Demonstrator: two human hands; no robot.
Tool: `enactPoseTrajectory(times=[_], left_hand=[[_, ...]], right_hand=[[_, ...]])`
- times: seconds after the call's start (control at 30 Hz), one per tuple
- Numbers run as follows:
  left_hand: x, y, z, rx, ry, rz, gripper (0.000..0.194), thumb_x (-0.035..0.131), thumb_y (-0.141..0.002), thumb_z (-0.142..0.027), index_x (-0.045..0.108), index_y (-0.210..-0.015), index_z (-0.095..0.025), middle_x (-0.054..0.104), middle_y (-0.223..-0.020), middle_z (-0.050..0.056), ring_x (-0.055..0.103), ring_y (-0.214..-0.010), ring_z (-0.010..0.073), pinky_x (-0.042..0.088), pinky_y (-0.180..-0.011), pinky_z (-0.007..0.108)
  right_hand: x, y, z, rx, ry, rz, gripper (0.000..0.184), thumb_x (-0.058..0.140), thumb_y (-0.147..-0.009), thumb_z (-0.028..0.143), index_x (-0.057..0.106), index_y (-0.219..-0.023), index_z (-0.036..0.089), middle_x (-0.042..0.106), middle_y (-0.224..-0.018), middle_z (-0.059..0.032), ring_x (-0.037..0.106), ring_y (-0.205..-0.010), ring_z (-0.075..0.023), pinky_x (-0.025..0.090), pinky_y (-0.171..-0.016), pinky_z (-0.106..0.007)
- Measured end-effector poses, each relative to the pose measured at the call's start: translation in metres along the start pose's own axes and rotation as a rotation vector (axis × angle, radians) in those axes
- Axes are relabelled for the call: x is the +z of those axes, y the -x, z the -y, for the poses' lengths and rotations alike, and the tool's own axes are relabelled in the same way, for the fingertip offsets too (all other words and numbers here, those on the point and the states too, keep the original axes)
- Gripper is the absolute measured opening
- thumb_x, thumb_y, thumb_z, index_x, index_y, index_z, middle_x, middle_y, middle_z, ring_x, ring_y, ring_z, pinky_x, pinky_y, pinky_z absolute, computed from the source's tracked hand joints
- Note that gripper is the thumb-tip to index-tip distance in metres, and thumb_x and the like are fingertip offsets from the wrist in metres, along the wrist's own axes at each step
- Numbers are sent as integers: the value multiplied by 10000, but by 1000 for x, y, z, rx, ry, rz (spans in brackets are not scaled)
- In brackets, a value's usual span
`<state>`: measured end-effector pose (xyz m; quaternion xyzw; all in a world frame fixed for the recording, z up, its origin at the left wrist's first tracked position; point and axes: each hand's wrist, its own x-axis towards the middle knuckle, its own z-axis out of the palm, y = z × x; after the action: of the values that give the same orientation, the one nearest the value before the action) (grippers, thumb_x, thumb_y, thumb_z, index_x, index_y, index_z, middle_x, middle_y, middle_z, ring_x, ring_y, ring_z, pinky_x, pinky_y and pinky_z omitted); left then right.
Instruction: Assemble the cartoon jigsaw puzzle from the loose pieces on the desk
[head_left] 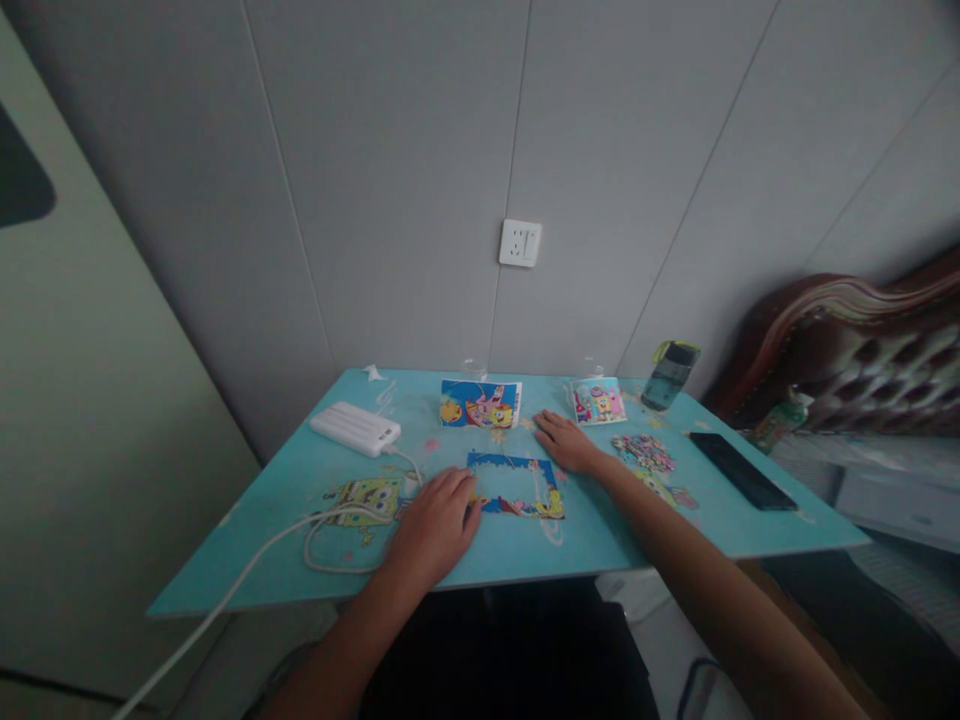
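Note:
A rectangular puzzle frame (551, 500) with a blue cartoon print lies on the turquoise table, its middle showing the tabletop. My left hand (435, 520) rests at the frame's left edge, fingers loosely stretched and thumb close to the border; whether it presses on the frame I cannot tell. Beyond the frame's far right corner, my right hand (566, 443) lies flat with its fingers out. Ahead of the hands stand a blue cartoon picture card (480, 405) and a smaller cartoon card (598, 402). To the right of my right hand sits a pile of small colourful pieces (645, 453).
A white power bank (355, 428) with a white cable (255, 560) lies at the left. A dark phone (742, 472) lies at the right, below a water bottle (670, 376). A wall with a socket (520, 243) rises behind the table (247, 540).

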<state>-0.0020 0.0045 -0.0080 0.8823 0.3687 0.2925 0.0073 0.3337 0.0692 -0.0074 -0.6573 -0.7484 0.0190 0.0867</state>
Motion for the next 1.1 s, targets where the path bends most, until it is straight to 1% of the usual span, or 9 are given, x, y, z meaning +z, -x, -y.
enactPoseTrajectory(times=[0.23,0.33,0.47,0.67,0.8,0.87,0.97,1.1], left_hand=[[0,3,-1,6,-8,15,260,533,-970,-256,623,-1203,-183,660,-1255,110,596,-1218,288,490,-1065,488],[-4,8,-3,2,-2,18,267,542,-965,-270,621,-1208,-193,657,-1256,109,599,-1210,285,482,-1070,482],[-10,15,-5,-2,11,17,252,554,-957,-283,627,-1187,-213,663,-1229,100,604,-1195,281,476,-1071,479],[-13,16,-7,-17,15,1,244,566,-953,-293,619,-1180,-221,660,-1235,95,609,-1179,282,488,-1044,474],[-13,15,-7,-14,18,17,254,557,-957,-284,610,-1195,-211,660,-1234,96,608,-1175,277,482,-1050,474],[-13,15,-7,-16,21,23,263,548,-965,-290,605,-1210,-211,657,-1246,96,600,-1190,277,472,-1065,480],[-13,15,-8,-21,22,26,274,541,-972,-296,601,-1226,-214,651,-1264,96,594,-1205,276,469,-1073,480],[-14,15,-9,-18,19,25,273,550,-962,-285,613,-1217,-214,660,-1246,98,615,-1173,270,493,-1047,466]], right_hand=[[1,1,-5,-77,-82,-36,589,231,-1071,523,413,-1556,243,371,-1627,-100,315,-1514,-272,237,-1230,-507],[1,6,-6,-114,-117,-48,566,250,-1071,515,444,-1538,259,406,-1609,-88,329,-1508,-268,228,-1236,-508],[0,16,-5,-156,-159,-64,574,288,-1061,536,456,-1532,255,405,-1607,-95,345,-1500,-284,235,-1234,-527],[-2,30,-6,-165,-209,-117,535,281,-1067,507,531,-1477,270,488,-1553,-91,429,-1452,-286,288,-1212,-554],[-11,41,-4,-151,-236,-184,532,266,-1074,478,498,-1497,256,489,-1551,-103,398,-1472,-274,281,-1214,-559],[-17,48,1,-158,-241,-204,526,317,-1063,489,493,-1501,259,470,-1566,-101,383,-1480,-277,279,-1217,-553],[-23,62,11,-190,-237,-202,519,453,-1017,523,536,-1470,284,459,-1575,-78,389,-1473,-293,267,-1223,-549],[-22,83,21,-189,-224,-215,473,544,-978,512,612,-1399,306,448,-1584,-60,395,-1465,-309,243,-1227,-564]])
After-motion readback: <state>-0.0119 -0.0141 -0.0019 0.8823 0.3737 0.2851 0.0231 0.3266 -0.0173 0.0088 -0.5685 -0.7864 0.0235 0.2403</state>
